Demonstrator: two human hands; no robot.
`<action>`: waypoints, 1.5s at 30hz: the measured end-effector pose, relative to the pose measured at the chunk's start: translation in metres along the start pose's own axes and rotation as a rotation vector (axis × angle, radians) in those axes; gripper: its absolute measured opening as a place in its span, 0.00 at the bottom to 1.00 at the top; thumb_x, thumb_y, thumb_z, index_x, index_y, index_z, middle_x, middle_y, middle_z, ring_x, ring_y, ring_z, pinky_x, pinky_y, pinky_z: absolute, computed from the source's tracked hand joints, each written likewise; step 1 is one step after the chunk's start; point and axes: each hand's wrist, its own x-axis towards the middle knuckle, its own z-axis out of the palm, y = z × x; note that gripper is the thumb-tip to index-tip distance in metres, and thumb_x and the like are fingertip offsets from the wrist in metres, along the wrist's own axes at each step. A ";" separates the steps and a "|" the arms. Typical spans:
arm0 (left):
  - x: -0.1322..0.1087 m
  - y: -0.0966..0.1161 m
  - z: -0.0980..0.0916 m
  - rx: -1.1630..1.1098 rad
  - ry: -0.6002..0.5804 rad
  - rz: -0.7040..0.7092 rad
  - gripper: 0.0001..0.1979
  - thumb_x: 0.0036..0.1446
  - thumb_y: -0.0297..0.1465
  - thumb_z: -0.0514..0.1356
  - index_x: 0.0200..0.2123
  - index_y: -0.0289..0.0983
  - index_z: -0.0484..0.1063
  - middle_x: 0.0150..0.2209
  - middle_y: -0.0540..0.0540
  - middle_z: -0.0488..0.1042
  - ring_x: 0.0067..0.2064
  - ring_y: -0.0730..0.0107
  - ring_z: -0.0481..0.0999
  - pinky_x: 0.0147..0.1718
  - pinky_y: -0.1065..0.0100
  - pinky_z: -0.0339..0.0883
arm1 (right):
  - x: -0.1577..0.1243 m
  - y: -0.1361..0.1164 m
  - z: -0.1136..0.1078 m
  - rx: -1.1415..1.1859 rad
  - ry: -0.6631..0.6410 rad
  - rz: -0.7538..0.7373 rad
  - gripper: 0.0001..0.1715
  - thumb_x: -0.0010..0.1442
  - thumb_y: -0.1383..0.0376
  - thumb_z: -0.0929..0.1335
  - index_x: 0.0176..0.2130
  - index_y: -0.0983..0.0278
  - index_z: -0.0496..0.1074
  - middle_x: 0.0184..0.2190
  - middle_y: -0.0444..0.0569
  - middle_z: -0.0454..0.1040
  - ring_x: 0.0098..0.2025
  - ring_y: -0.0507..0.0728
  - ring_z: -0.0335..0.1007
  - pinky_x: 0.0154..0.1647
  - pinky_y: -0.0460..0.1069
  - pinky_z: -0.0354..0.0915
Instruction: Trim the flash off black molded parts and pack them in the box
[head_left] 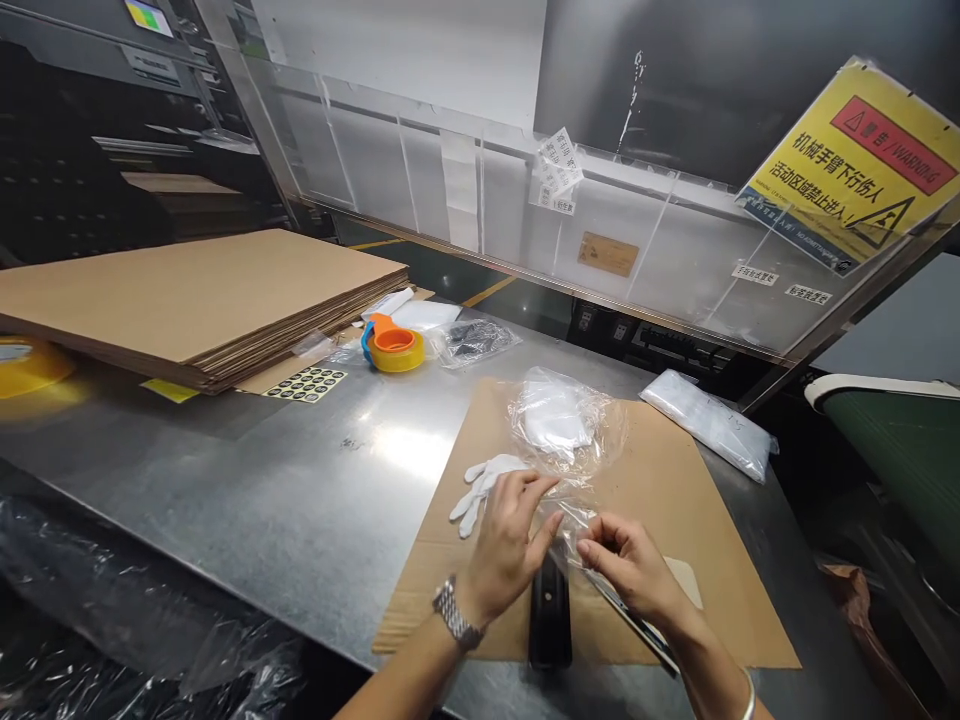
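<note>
My left hand, with a metal watch at the wrist, is over the cardboard sheet, its thumb and index finger apart beside clear plastic film. My right hand pinches the edge of that film. Below the hands lies a black object. A thin flat item slants under my right hand, partly hidden by it. White gloves rest left of my left hand. Farther up the cardboard is a clear bag with white contents.
Stacked cardboard stands at the left. An orange tape dispenser, a sticker sheet and a clear bag with dark contents lie near it. At right is a white plastic packet. A transparent panel borders the metal table's back.
</note>
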 end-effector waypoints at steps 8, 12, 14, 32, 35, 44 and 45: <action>-0.064 -0.007 0.020 -0.649 -0.298 -0.475 0.14 0.52 0.42 0.59 0.27 0.35 0.66 0.23 0.52 0.64 0.25 0.75 0.62 0.25 0.72 0.56 | -0.036 0.003 0.034 -0.280 -0.001 -0.045 0.11 0.54 0.67 0.66 0.23 0.64 0.62 0.22 0.41 0.63 0.26 0.50 0.56 0.26 0.45 0.50; -0.081 -0.017 0.020 -0.726 -0.285 -0.530 0.16 0.50 0.42 0.60 0.24 0.36 0.62 0.22 0.53 0.63 0.24 0.77 0.62 0.24 0.73 0.56 | -0.047 0.008 0.039 -0.329 -0.101 -0.035 0.11 0.55 0.66 0.66 0.23 0.63 0.60 0.22 0.41 0.64 0.26 0.50 0.57 0.26 0.44 0.51; -0.091 -0.023 0.017 -0.533 -0.167 -0.520 0.16 0.55 0.41 0.57 0.23 0.36 0.61 0.20 0.53 0.62 0.24 0.76 0.61 0.24 0.73 0.56 | -0.053 0.014 0.041 -0.284 -0.063 0.027 0.13 0.57 0.62 0.65 0.24 0.63 0.60 0.22 0.41 0.64 0.25 0.50 0.58 0.26 0.44 0.53; -0.123 -0.087 -0.025 0.635 0.430 0.126 0.09 0.56 0.21 0.54 0.36 0.35 0.73 0.26 0.49 0.65 0.29 0.70 0.67 0.32 0.67 0.62 | -0.075 0.059 0.075 -0.822 0.273 0.206 0.15 0.63 0.57 0.58 0.37 0.64 0.66 0.27 0.52 0.75 0.27 0.59 0.73 0.23 0.47 0.55; -0.120 -0.088 -0.021 0.670 0.374 0.042 0.09 0.56 0.24 0.54 0.36 0.36 0.74 0.26 0.48 0.67 0.29 0.67 0.68 0.33 0.64 0.62 | -0.070 0.064 0.079 -0.878 0.226 0.247 0.13 0.61 0.60 0.60 0.30 0.64 0.67 0.23 0.52 0.74 0.23 0.62 0.72 0.20 0.47 0.48; -0.115 -0.073 -0.013 0.617 0.151 -0.163 0.12 0.59 0.30 0.51 0.39 0.36 0.73 0.34 0.44 0.77 0.34 0.61 0.76 0.33 0.64 0.66 | -0.079 0.054 0.076 -0.717 0.138 0.207 0.19 0.64 0.64 0.54 0.30 0.65 0.67 0.22 0.51 0.73 0.24 0.56 0.70 0.23 0.46 0.56; -0.113 -0.071 -0.013 0.598 0.131 -0.177 0.12 0.59 0.30 0.51 0.39 0.36 0.73 0.35 0.44 0.77 0.35 0.60 0.76 0.33 0.63 0.67 | -0.083 0.050 0.075 -0.658 0.100 0.171 0.19 0.64 0.63 0.54 0.30 0.64 0.67 0.23 0.48 0.73 0.25 0.54 0.70 0.25 0.45 0.58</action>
